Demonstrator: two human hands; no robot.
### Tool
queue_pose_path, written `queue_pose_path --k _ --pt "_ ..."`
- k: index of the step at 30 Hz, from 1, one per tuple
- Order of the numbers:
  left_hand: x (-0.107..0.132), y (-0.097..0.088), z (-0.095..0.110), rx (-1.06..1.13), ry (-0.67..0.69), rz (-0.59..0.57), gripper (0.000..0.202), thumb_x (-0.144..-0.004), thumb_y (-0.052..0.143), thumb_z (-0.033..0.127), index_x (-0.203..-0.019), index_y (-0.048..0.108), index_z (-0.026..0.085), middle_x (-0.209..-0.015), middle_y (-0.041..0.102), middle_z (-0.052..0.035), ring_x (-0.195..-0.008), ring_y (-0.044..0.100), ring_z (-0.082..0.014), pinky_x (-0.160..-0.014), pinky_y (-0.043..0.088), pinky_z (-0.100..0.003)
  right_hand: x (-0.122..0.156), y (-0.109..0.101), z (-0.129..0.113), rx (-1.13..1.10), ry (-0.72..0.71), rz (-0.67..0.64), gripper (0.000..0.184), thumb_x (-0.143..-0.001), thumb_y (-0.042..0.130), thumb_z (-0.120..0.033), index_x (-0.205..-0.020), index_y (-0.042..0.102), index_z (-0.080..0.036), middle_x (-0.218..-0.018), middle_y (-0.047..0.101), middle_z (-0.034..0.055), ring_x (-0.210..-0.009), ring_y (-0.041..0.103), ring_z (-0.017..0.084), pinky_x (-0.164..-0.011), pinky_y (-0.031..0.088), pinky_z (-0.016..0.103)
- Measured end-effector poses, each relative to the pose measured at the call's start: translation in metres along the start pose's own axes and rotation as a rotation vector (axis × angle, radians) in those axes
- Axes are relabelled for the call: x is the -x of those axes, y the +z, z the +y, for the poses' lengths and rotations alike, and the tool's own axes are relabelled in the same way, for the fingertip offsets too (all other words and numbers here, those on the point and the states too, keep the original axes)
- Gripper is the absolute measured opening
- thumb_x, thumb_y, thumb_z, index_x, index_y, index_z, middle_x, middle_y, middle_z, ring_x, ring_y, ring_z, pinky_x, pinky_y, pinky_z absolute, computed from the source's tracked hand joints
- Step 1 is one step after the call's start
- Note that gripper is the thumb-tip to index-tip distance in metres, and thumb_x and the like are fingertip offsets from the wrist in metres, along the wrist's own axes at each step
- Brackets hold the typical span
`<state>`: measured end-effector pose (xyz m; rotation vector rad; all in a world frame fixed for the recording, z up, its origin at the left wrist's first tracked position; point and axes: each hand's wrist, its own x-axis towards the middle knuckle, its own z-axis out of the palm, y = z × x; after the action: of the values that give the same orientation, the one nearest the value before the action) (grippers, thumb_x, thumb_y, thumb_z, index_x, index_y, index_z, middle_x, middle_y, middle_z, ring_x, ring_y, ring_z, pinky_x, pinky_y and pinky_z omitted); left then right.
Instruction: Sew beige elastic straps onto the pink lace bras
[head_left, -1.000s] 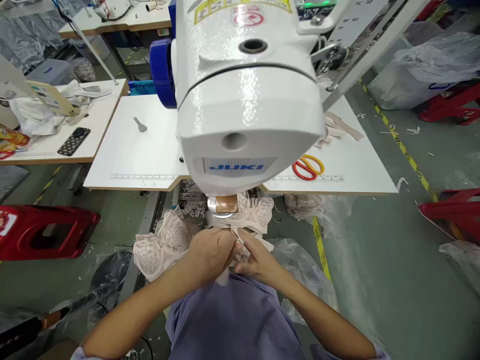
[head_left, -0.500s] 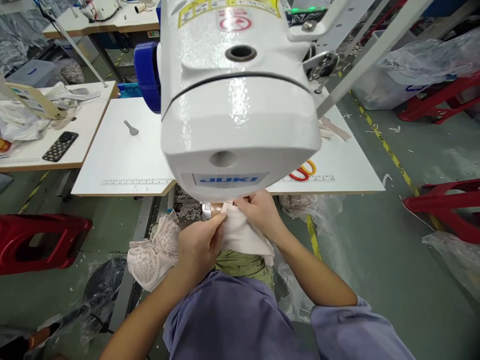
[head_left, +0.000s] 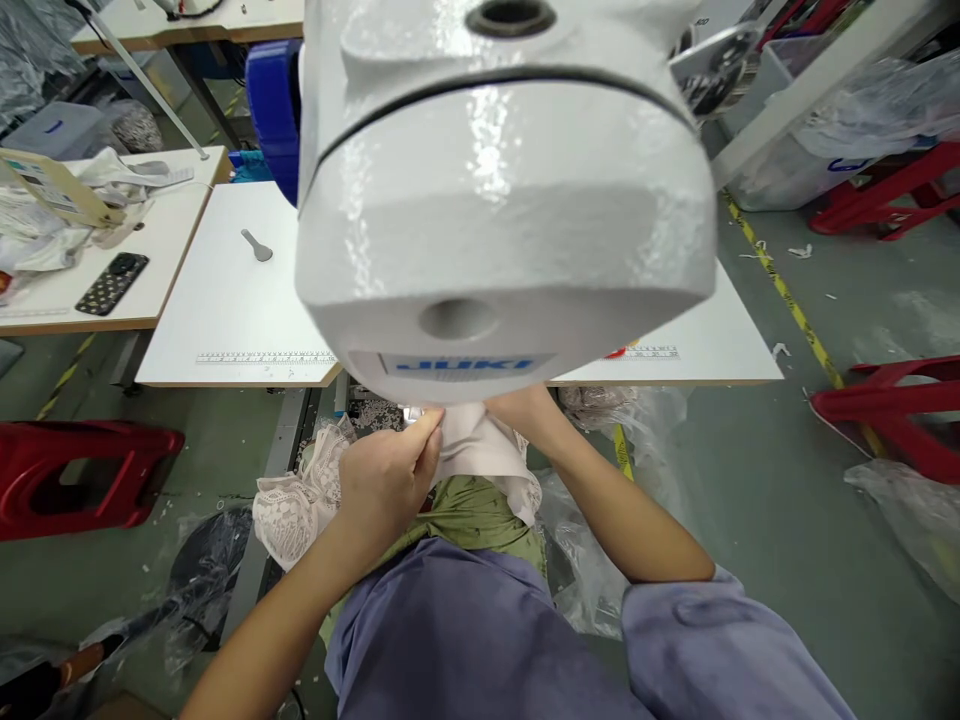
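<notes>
Pale pink fabric (head_left: pixel 474 450), lace-patterned pale bra (head_left: pixel 286 512), white machine (head_left: pixel 517 225), blue wheel (head_left: pixel 271 120).

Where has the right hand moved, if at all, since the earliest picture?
Yes: the right hand moved forward, from well short of the white sewing table to close by its front edge.

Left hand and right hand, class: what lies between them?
Pale cloth lies between the left hand and the right hand, as the head view shows.

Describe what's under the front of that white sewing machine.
Pale fabric, the left hand at its edge, and part of the right hand. The machine head hides the right fingertips and whatever lies farther underneath.
</notes>
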<state>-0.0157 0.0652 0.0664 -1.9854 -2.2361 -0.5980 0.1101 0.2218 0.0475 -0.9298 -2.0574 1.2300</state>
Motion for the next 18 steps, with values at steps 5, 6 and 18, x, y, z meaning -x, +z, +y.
queue_pose_path --k 5,6,18 --pt "0.0005 0.0002 -0.0004 0.003 0.007 0.009 0.032 -0.097 0.049 0.03 -0.112 0.076 0.023 -0.053 0.068 0.001 -0.045 0.056 -0.0135 -0.046 0.028 -0.029 -0.0013 -0.0002 -0.0048 0.0 0.018 0.004 0.014 -0.082 0.059 -0.036 -0.085 0.059 -0.023 -0.056 0.052 -0.0054 -0.06 0.05 0.017 -0.061 0.041 0.03" --pt "0.0004 -0.0001 -0.0003 0.004 0.009 0.01 0.032 -0.097 0.049 0.03 -0.112 0.076 0.023 -0.053 0.068 0.0008 -0.045 0.056 -0.0135 -0.046 0.028 -0.029 -0.0015 0.0 -0.0056 -0.004 0.024 0.006 0.013 -0.082 0.059 -0.036 -0.084 0.058 -0.023 -0.056 0.051 -0.0056 -0.06 0.05 0.016 -0.061 0.041 0.03" --pt "0.0 0.0006 -0.0017 -0.019 0.008 -0.021 0.033 -0.097 0.046 0.032 -0.112 0.075 0.024 -0.057 0.071 0.0001 -0.049 0.059 -0.0145 -0.048 0.028 -0.03 -0.0023 0.0019 -0.0055 -0.039 0.026 0.021 0.014 -0.08 0.057 -0.032 -0.073 0.048 -0.024 -0.055 0.048 -0.0053 -0.059 0.047 0.015 -0.057 0.04 0.029"
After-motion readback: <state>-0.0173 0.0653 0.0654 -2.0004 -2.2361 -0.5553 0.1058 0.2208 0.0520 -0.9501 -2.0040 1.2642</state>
